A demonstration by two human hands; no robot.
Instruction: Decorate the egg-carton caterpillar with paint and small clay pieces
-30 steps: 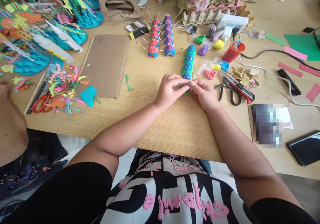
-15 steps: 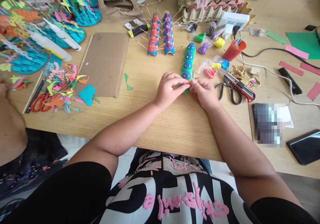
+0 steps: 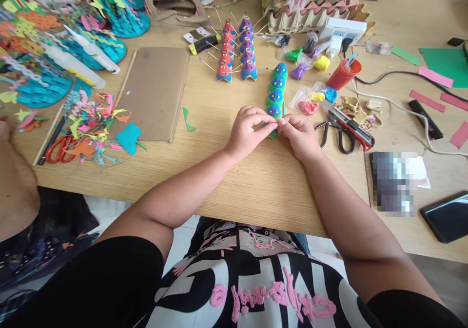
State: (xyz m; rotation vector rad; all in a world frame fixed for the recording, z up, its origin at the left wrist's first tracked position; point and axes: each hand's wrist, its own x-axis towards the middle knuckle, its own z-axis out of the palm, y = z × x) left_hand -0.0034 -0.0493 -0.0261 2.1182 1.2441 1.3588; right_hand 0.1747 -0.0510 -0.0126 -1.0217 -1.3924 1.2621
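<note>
My left hand (image 3: pixel 249 129) and my right hand (image 3: pixel 299 134) meet fingertip to fingertip, each closed in a pinch. Whatever lies between the fingertips is too small to make out. Right behind and beneath them stands a row of green and blue egg-carton humps (image 3: pixel 276 97) with small faces, its near end partly hidden by my fingers. A thin blue stick (image 3: pixel 284 107) shows at its right side. Close to my right hand lie black-handled scissors (image 3: pixel 343 135), a red and grey utility knife (image 3: pixel 353 129) and a lump of red clay (image 3: pixel 307 107) on a plastic bag.
Two painted carton rows, one red (image 3: pixel 224 57) and one purple (image 3: pixel 248 55), stand behind, with pins sticking out. Paper scraps (image 3: pixel 95 128) and cardboard (image 3: pixel 153 94) lie left. An orange cup (image 3: pixel 343 74), power strip (image 3: pixel 343 28) and phone (image 3: pixel 448 216) are right. Another person's arm (image 3: pixel 16 186) rests at far left.
My hands stay in nearly the same place, with slight finger movement. A reddish bit that showed at the fingertips is hardly visible now. The whole view has shifted a little.
</note>
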